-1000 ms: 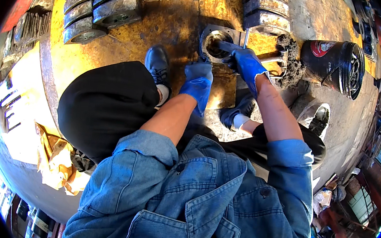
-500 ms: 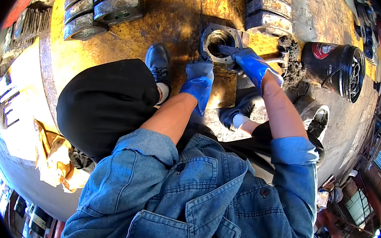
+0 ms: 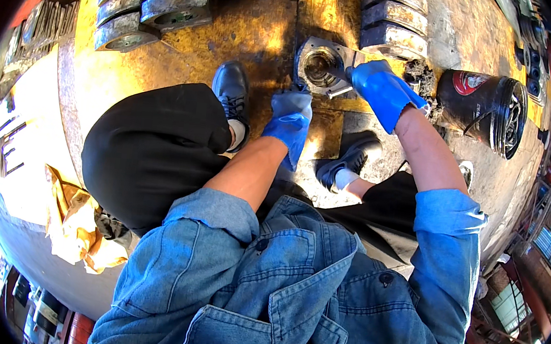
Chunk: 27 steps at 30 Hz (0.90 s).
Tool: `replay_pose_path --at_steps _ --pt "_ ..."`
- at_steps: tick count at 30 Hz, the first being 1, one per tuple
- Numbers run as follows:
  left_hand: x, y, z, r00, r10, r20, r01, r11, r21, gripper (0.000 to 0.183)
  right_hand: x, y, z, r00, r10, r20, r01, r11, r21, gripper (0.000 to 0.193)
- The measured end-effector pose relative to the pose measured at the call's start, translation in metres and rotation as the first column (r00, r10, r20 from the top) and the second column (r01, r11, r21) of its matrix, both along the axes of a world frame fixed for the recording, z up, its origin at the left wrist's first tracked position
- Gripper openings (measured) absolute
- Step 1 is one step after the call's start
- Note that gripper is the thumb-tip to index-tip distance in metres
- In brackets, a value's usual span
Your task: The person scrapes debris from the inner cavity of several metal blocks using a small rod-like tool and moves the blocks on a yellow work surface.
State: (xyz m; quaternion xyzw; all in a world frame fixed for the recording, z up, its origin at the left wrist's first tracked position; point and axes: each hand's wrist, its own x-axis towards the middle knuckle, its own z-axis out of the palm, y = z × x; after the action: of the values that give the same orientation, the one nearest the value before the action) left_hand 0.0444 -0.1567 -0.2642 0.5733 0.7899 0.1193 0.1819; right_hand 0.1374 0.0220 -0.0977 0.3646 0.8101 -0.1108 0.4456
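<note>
A grey metal block with a round bore (image 3: 310,47) lies on the stained yellow board between my feet. The bore's inside looks dark and brownish. My left hand (image 3: 291,108), in a blue glove with greyed fingers, closes at the block's near left corner; its fingertips are partly hidden. Over the block's right side is my right hand (image 3: 380,83), also in a blue glove, with its fingers bent down. A dark, narrow piece (image 3: 338,74) reaches from the right glove to the bore; its kind cannot be made out.
Rows of similar metal blocks stand beyond, at the left (image 3: 175,8) and right (image 3: 395,40). A black bucket (image 3: 471,102) lies tipped to the right, beside a heap of dark, greasy waste (image 3: 420,76). My shoes (image 3: 232,90) flank the work; crumpled yellowish paper (image 3: 78,225) lies lower left.
My right hand has shifted right and slightly up, from near the bore to the block's right side, its forearm swinging outward. The left hand stays by the block's near left corner.
</note>
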Motion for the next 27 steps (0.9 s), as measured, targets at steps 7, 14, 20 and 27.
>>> replay_pose_path --at_steps 7,14,20,27 --pt "0.003 0.001 0.001 0.999 -0.012 -0.033 0.014 0.999 0.044 0.013 0.017 -0.004 0.013 0.935 0.314 0.167 -0.305 0.949 -0.079 0.038" --pt "0.011 0.01 0.014 0.995 -0.039 -0.091 0.039 0.999 0.001 0.011 0.101 -0.036 -0.071 0.592 -0.638 -0.492 0.602 0.756 -0.256 0.029" --pt "0.0 0.002 -0.001 0.997 -0.042 -0.057 0.043 0.999 0.001 0.009 0.042 -0.056 0.003 -0.016 -0.966 -0.259 0.756 0.157 -0.635 0.033" --pt "0.006 0.006 -0.003 0.992 -0.097 -0.076 0.092 0.994 -0.064 0.009 0.034 -0.047 0.009 0.011 -0.955 -0.295 0.687 0.222 -0.692 0.034"
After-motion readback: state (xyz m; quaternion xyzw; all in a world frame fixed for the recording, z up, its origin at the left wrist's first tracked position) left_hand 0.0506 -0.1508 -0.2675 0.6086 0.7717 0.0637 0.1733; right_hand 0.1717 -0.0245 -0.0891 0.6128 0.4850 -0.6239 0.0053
